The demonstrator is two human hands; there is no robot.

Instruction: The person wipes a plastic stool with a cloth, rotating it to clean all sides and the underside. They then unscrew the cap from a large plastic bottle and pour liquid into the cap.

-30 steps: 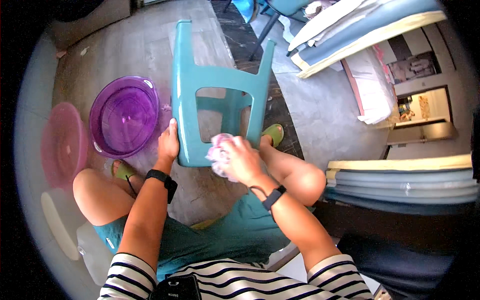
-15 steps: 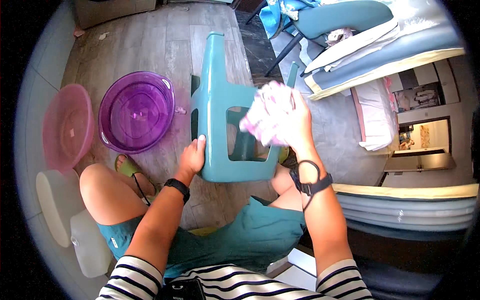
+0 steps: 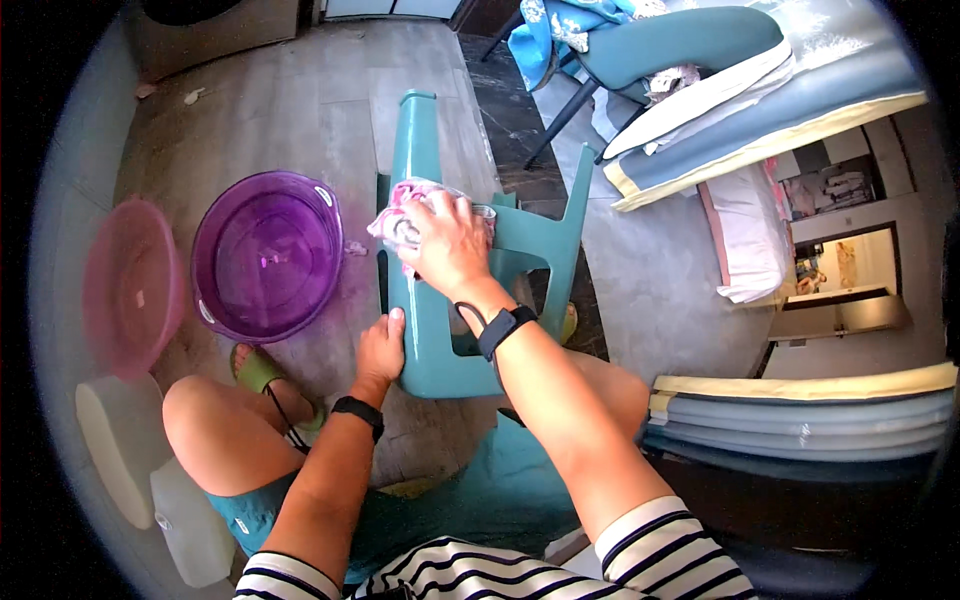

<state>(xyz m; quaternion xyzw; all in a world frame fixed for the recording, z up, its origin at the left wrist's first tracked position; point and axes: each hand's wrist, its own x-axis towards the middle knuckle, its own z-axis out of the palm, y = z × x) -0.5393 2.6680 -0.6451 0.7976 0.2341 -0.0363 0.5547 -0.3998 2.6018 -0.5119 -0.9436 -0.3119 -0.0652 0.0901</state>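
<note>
A teal plastic stool (image 3: 430, 350) lies on its side in front of me, its legs pointing away. My left hand (image 3: 380, 348) grips the stool's near left edge, thumb on the outer face and the other fingers mostly out of sight. Against the side panel near the base of the far left leg, my right hand (image 3: 450, 245) presses a crumpled pink and white cloth (image 3: 402, 215). Its fingers curl over the cloth, which bunches out to the left of them.
A purple basin (image 3: 265, 258) stands on the wood-look floor at left, beside a pink basin (image 3: 135, 285). Pale plastic containers (image 3: 120, 445) stand along the left wall. To the right are a dark-legged chair (image 3: 680, 50) and a cloth-covered table or bed edge (image 3: 770, 130).
My right hand has brought the cloth left, from above the stool's right side onto its left side panel. My left hand keeps its hold on the stool's edge.
</note>
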